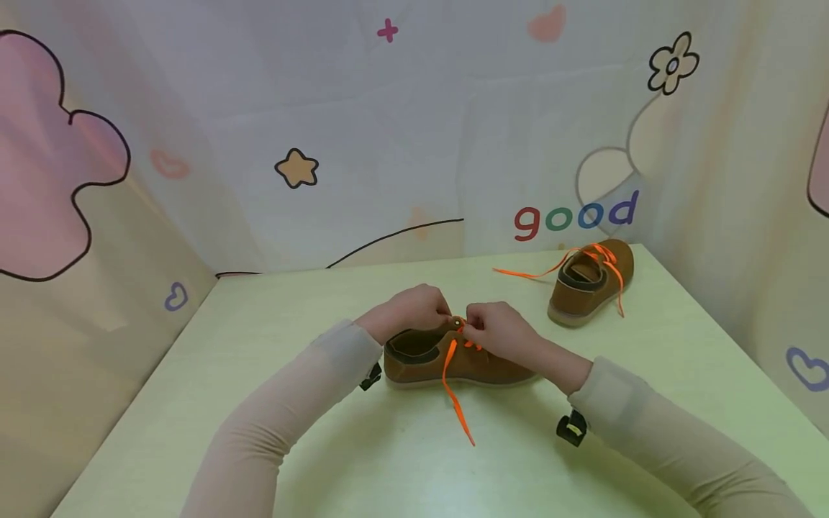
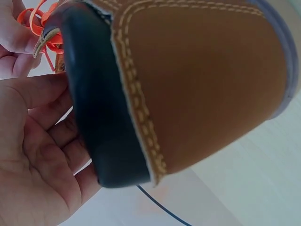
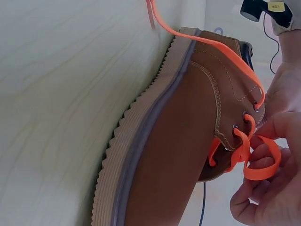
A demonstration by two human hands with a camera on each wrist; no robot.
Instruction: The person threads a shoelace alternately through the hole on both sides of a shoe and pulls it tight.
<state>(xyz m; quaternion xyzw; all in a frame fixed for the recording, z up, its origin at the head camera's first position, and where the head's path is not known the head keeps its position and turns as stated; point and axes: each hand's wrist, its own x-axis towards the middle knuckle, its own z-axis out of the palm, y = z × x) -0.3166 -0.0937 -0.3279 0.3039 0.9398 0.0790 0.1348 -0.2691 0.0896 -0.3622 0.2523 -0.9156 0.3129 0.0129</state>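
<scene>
A brown shoe (image 1: 414, 372) with orange laces stands on the table, its toe to the right. My left hand (image 1: 417, 308) reaches over its opening from the far side and grips the shoe at the eyelet flap, beside the tongue. In the left wrist view its fingers (image 2: 51, 110) bend behind the dark padded collar (image 2: 101, 117). My right hand (image 1: 501, 331) pinches the orange lace (image 3: 261, 175) close above the eyelets; a small loop of it curves out by the fingers in the right wrist view. One loose lace end (image 1: 458, 406) hangs over the near side onto the table.
A second brown shoe (image 1: 579, 301) with loose orange laces stands at the table's back right, toe pointing away. The pale table (image 1: 311, 309) meets a printed cloth backdrop (image 1: 388, 108) at the back and sides. Each wrist wears a small black camera (image 1: 572, 428).
</scene>
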